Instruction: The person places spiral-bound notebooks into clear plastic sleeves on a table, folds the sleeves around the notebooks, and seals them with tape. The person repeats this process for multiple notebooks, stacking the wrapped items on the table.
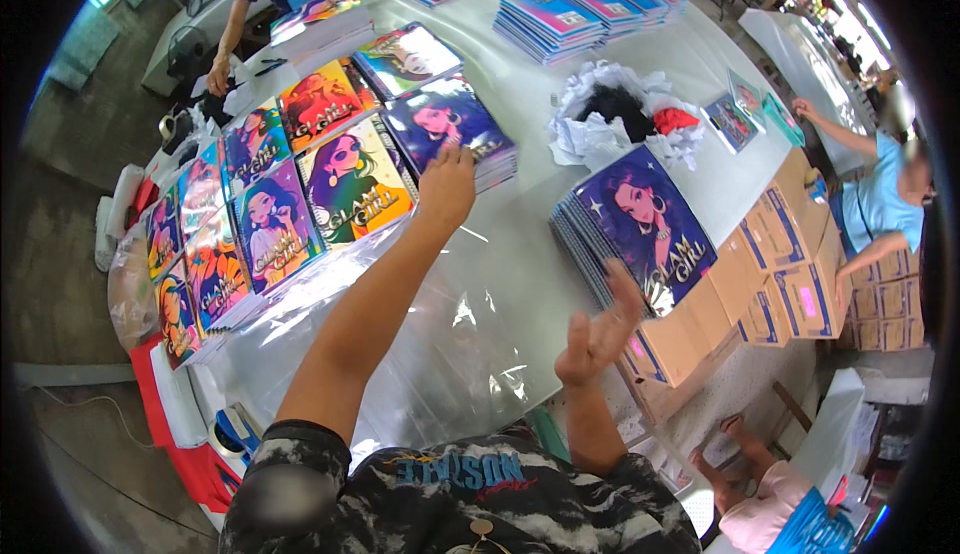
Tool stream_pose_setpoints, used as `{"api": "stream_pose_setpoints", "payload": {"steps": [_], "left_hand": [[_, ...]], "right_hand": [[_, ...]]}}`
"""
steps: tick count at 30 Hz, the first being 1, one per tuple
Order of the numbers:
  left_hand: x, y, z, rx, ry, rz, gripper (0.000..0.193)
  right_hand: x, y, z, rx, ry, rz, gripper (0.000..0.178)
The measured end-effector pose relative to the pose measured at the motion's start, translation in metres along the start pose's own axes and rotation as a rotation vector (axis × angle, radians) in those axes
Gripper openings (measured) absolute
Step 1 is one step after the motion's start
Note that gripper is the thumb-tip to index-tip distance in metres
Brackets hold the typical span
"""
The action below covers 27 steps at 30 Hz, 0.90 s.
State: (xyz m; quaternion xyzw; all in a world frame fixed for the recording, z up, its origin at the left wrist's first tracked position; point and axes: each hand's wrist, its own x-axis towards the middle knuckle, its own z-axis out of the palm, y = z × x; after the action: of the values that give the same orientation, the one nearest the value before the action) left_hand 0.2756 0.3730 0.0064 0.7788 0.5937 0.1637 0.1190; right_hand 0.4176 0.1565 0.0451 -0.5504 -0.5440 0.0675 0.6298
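Observation:
My left hand reaches across the table and rests its fingertips on the top of a stack of spiral notebooks with dark purple covers showing a drawn figure. Its thumb is mostly hidden. Beside the near left corner of another stack of the same purple spiral notebooks, my right hand is raised, fingers apart and holding nothing. To the left of my left hand lie rows of notebook stacks in several cover designs, among them a yellow one, a violet one and an orange-red one.
Blue and pink booklets are stacked at the far edge. Crumpled white paper surrounds black and red material. Cardboard boxes stand at the right, near a person in light blue. Another person's hand is at the far left.

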Motion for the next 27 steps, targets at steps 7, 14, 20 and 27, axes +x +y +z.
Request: {"api": "stream_pose_setpoints", "payload": {"steps": [7,14,20,27], "left_hand": [[-0.064,0.031,-0.087,-1.433,0.144,-0.092,0.043],[-0.033,-0.141,-0.090,0.024,0.078,-0.363,0.059],[-0.037,-0.128,-0.076,0.088,0.081,-0.708,0.085],[-0.039,-0.146,-0.109,-0.292,0.665,-0.311,0.040]], "right_hand": [[0.068,0.020,0.056,1.626,-0.296,1.161,0.051],[0.082,-0.004,-0.015,1.211,0.134,0.688,0.044],[0.048,-0.057,-0.051,0.851,0.207,0.410,0.045],[-0.002,-0.082,-0.059,1.164,-0.014,0.156,0.044]]}}
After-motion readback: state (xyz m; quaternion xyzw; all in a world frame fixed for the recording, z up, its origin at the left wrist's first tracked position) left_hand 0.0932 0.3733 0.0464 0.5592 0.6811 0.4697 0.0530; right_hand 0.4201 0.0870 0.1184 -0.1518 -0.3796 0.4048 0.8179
